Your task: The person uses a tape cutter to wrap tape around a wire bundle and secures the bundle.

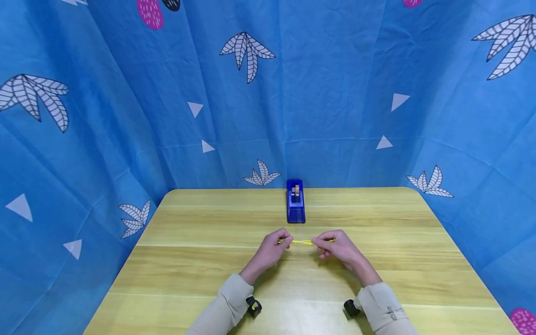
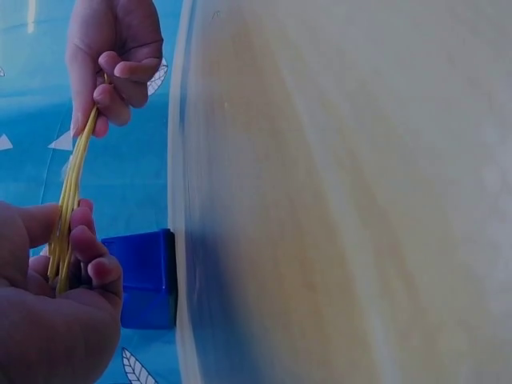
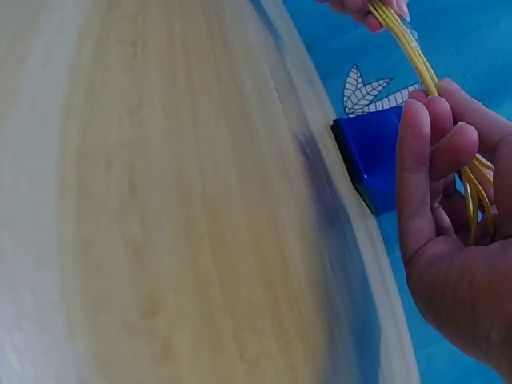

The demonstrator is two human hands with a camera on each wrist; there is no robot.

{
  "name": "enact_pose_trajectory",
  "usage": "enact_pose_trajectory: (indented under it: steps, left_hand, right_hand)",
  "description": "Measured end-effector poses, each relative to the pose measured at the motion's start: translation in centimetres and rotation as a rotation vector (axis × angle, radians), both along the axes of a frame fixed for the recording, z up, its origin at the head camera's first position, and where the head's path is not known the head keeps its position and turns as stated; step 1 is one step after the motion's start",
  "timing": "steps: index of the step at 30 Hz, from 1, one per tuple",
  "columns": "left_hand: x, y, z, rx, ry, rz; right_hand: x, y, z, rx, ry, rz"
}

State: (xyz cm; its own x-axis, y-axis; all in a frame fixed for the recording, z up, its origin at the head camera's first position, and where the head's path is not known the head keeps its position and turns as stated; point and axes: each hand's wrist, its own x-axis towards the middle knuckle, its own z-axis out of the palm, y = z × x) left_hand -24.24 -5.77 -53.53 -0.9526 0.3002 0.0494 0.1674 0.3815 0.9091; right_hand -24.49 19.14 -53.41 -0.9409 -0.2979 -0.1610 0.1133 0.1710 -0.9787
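Observation:
A folded bundle of thin yellow cord (image 1: 302, 242) is stretched between both hands above the table. My left hand (image 1: 274, 249) pinches one end between thumb and fingers. At the opposite end, my right hand (image 1: 340, 246) grips the bundle, and loops of the cord (image 3: 474, 200) hang past its fingers in the right wrist view. A bit of clear tape (image 3: 412, 34) shows against the strands between the hands. Just beyond the hands stands a blue tape dispenser (image 1: 296, 215); a faint clear strip seems to run from it toward the cord.
The light wooden table (image 1: 201, 265) lies beneath the hands. Blue patterned curtains (image 1: 326, 93) hang along its back and sides. Dark wrist cameras (image 1: 253, 307) are strapped at both sleeves.

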Motion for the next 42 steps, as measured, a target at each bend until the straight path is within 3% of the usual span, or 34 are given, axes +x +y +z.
enact_pose_trajectory:
  steps: [5, 9, 13, 19, 23, 28, 32, 37, 42]
  left_hand:
    - [-0.3, -0.1, 0.1, -0.002, -0.057, 0.003]
    - [-0.9, -0.1, 0.3, 0.059, -0.137, 0.005]
    - [-1.3, -0.3, 0.1, 0.124, -0.207, 0.003]
    - [-1.4, -0.4, -0.2, 0.164, -0.251, -0.055]
    - [-1.4, -0.4, -0.1, 0.167, -0.226, -0.047]
    - [-1.5, -0.3, 0.0, 0.115, -0.159, -0.021]
    - [-1.4, -0.2, 0.3, 0.031, -0.050, -0.017]
    - [-1.2, 0.0, 0.6, -0.027, 0.061, -0.017]
    - [-1.1, 0.0, 0.6, -0.022, 0.077, -0.010]
  right_hand:
    - [0.0, 0.0, 0.3, -0.020, 0.026, -0.059]
    - [-0.1, 0.1, 0.4, 0.019, 0.061, -0.100]
    - [-0.1, 0.1, 0.4, 0.049, 0.103, -0.100]
    - [-0.1, 0.1, 0.3, 0.185, 0.253, -0.060]
    - [-0.3, 0.0, 0.2, 0.170, 0.235, -0.069]
    - [-0.6, 0.0, 0.1, 0.008, 0.092, -0.141]
    - [-0.7, 0.2, 0.3, -0.050, -0.019, -0.173]
    - [-0.7, 0.7, 0.5, -0.063, -0.133, -0.064]
    - [-0.7, 0.8, 0.5, -0.074, -0.166, 0.023]
